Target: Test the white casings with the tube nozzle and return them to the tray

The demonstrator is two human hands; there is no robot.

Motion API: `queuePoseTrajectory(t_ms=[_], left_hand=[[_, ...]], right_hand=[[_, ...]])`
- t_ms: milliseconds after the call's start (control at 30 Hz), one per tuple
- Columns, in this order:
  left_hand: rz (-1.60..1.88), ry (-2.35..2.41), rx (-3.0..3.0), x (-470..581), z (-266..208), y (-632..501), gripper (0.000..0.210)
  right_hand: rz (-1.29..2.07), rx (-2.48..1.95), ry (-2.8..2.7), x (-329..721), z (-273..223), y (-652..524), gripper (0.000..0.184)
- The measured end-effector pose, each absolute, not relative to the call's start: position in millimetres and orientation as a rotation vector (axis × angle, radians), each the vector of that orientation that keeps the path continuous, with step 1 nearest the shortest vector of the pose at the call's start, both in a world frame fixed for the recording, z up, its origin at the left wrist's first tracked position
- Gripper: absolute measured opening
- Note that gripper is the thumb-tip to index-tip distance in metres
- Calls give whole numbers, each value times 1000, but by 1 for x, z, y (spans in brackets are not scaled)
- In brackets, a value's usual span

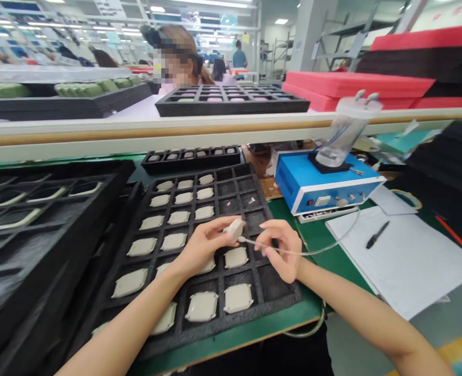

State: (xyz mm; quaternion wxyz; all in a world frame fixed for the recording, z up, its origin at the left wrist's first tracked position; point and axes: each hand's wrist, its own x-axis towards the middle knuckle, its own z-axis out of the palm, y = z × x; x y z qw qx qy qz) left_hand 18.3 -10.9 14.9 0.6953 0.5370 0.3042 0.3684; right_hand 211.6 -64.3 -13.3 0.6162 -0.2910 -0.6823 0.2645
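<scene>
My left hand [201,245] pinches a small off-white square casing [235,230] above the black foam tray [260,282]. My right hand [281,249] is closed around a thin clear tube [311,254], whose slim tip [243,239] points at the casing's edge. Whether the tip touches it I cannot tell. Similar off-white casings [201,306] lie in rows in the tray's compartments, while several compartments on its right side hold none. Part of the tray is hidden under my left forearm.
The tube leads to a blue box [325,180] with a clear canister [343,133] on top. Papers [403,261] and a black pen [377,234] lie at right. Stacked black trays [38,250] stand at left. Beyond the shelf edge [215,128] sits another person [180,57].
</scene>
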Motion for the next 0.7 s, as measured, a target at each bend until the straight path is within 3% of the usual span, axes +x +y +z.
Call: queuePoseTrajectory(t_ms=[200,267,333,467,700], left_hand=[[748,667,974,21,14,-11,25],[755,681,966,21,13,-11,23],[751,691,999,21,12,-11,24],[745,713,1144,23,9,-12,29],[753,725,1303,23,7,-12,32]], right_hand=[[320,-584,-1916,219,-16,-55,65],[231,-653,-1957,219,-14,-52,59],[192,-764,-1877,216,-10,-53,41],[563,-973,-1675,209,-4,-54,9],[1102,-1040,-1449,210,-2,-46,17]])
